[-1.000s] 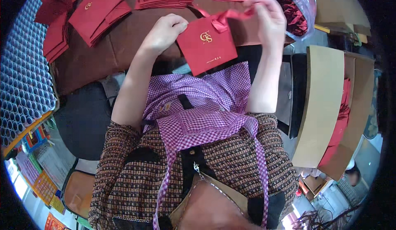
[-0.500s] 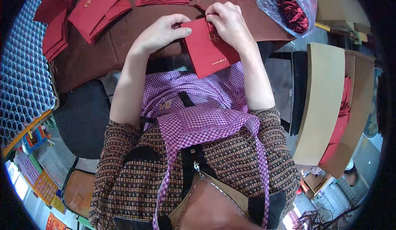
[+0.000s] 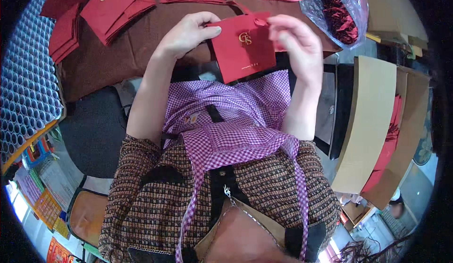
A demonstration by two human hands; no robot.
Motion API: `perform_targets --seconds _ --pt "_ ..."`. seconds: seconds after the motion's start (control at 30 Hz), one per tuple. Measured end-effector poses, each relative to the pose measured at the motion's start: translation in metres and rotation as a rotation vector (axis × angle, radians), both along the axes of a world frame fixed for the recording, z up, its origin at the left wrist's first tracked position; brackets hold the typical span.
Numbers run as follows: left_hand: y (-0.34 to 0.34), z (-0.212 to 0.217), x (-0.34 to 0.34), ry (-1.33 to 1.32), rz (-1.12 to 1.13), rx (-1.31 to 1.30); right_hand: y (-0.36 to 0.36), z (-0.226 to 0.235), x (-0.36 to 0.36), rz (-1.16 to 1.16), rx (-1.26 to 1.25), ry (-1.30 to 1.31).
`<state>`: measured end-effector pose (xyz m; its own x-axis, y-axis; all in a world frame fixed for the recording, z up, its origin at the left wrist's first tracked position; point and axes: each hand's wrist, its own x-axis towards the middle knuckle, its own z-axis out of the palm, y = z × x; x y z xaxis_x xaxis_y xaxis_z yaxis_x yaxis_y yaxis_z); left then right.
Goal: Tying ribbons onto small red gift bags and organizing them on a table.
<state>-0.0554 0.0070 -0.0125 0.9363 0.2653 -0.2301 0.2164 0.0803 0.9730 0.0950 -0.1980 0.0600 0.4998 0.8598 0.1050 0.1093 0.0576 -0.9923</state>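
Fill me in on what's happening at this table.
A person holds a small red paper bag up over the brown table, the left hand gripping its top left corner and the right hand at its top right edge. Flat red bags lie stacked behind, and a clear plastic bag of red ribbons sits at the right.

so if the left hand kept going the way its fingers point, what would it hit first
Probably the right hand. The left hand pinches the small red paper bag at its upper left corner, fingers pointing right along the bag's top edge, where the right hand's fingers work. Depth is unclear.
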Motion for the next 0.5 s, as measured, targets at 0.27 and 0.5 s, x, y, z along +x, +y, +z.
perform_targets --seconds 0.27,0.5 --pt "-0.006 0.003 0.003 0.0 0.029 -0.043 0.037 -0.05 -0.036 -0.224 -0.073 -0.791" --pt "-0.011 0.003 0.003 0.009 0.08 -0.026 0.047 -0.062 -0.042 -0.372 -0.078 -0.863"
